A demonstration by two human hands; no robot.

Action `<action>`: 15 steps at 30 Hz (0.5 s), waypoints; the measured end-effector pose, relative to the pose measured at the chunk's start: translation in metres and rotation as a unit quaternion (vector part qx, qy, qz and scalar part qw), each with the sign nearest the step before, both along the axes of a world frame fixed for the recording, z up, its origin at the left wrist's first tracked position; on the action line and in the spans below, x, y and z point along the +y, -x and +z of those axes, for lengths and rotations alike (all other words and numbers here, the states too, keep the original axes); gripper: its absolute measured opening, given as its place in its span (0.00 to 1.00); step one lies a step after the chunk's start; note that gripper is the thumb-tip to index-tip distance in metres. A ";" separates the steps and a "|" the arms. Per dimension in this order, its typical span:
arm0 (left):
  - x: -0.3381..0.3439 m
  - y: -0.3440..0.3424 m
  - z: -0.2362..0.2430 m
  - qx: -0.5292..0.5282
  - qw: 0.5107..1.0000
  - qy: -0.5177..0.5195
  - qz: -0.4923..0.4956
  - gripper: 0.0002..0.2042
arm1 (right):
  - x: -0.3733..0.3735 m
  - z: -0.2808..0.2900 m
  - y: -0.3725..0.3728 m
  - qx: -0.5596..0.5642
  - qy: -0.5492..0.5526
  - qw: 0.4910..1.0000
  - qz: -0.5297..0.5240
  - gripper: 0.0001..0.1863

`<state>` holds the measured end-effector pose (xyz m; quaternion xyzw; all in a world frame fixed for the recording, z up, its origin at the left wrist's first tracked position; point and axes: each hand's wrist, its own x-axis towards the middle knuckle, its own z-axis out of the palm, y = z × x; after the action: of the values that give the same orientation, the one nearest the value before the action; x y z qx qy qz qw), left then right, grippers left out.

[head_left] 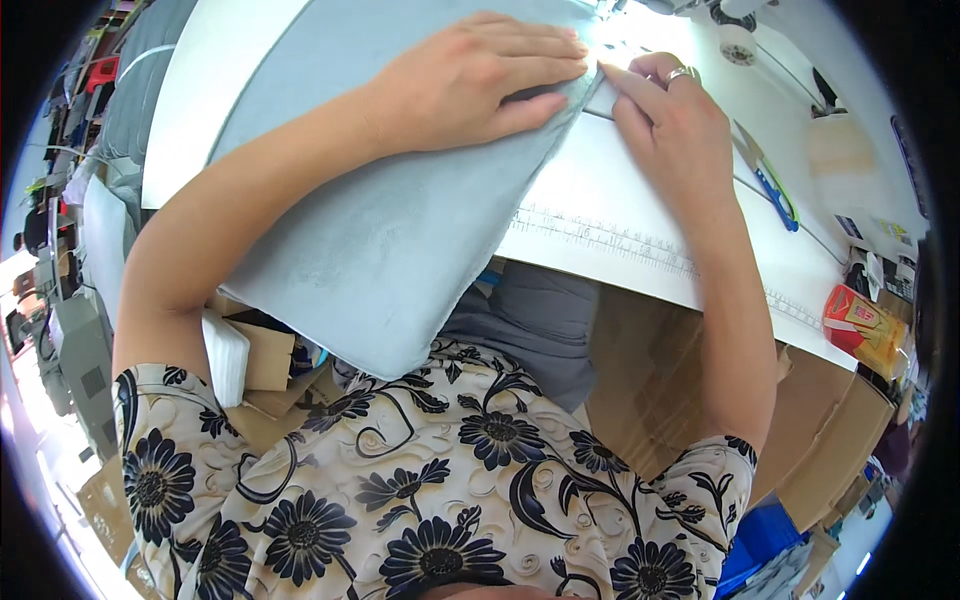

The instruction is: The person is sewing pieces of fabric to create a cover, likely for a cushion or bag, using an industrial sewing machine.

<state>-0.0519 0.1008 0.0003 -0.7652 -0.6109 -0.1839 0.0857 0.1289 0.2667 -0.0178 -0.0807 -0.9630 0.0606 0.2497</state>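
Note:
A large grey-blue piece of fabric point(370, 240) lies over the white sewing table and hangs off its near edge toward my lap. My left hand point(480, 80) rests flat on it, fingers stretched toward the brightly lit sewing machine head point(610, 12) at the top. Beside the fabric's right edge, close to the needle area, my right hand point(675, 120) is closed, with its fingertips pinching that edge. A ring sits on one of its fingers. Glare hides the exact stitching point.
Scissors point(770, 185) with blue and green handles lie on the white table point(590, 195), right of my right hand. A printed ruler strip point(610, 236) runs along the near edge. A red and yellow package point(862, 325) sits at the right; cardboard boxes point(835, 450) stand below.

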 end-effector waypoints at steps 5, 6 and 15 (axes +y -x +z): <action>0.010 0.046 0.000 -0.048 0.983 -0.056 -0.166 0.16 | -0.005 0.008 0.002 -0.012 -0.019 1.000 0.012 0.11; 0.011 0.050 0.003 -0.075 0.980 -0.038 -0.181 0.16 | -0.005 0.007 0.003 -0.012 -0.033 0.999 0.012 0.11; 0.004 0.016 -0.002 -0.010 0.991 -0.089 -0.099 0.17 | -0.002 0.006 0.000 -0.002 -0.020 1.000 0.018 0.17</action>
<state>-0.0680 0.1047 -0.0014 -0.8095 -0.5143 -0.2522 0.1287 0.1289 0.2646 -0.0117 -0.0584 -0.9660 0.0460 0.2478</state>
